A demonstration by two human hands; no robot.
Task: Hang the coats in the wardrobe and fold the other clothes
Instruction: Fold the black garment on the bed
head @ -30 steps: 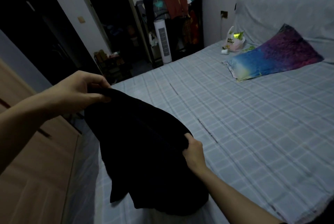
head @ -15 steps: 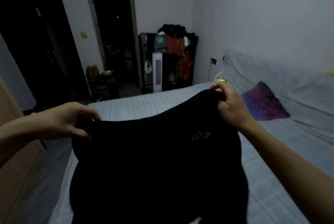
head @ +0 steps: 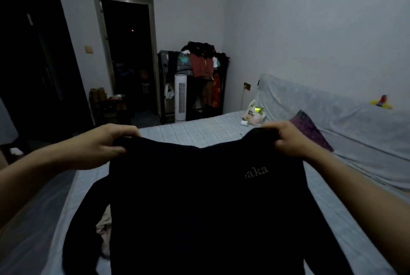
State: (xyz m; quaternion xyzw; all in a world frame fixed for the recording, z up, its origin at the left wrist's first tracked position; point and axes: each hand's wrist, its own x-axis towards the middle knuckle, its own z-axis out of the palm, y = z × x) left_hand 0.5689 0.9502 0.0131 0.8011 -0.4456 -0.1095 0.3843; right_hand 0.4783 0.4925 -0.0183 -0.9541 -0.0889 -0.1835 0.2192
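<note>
A black long-sleeved top [head: 199, 203] with pale lettering on the chest hangs spread out in front of me, above the bed [head: 199, 130]. My left hand [head: 104, 144] grips its left shoulder and my right hand [head: 290, 141] grips its right shoulder, both held level. One sleeve droops down at the left. A pale garment [head: 104, 228] lies on the bed, mostly hidden behind the top.
A crowded clothes rack [head: 199, 70] and a white tower fan [head: 180, 97] stand beyond the bed's far end. On the bed lie a plastic bag [head: 253, 114] and a purple pillow [head: 310, 128]. A dark wardrobe [head: 33, 64] is at the left, beside an open doorway [head: 128, 53].
The top was bunched low over the bed; both hands have lifted it and pulled it wide by the shoulders. My view has tilted up toward the far wall.
</note>
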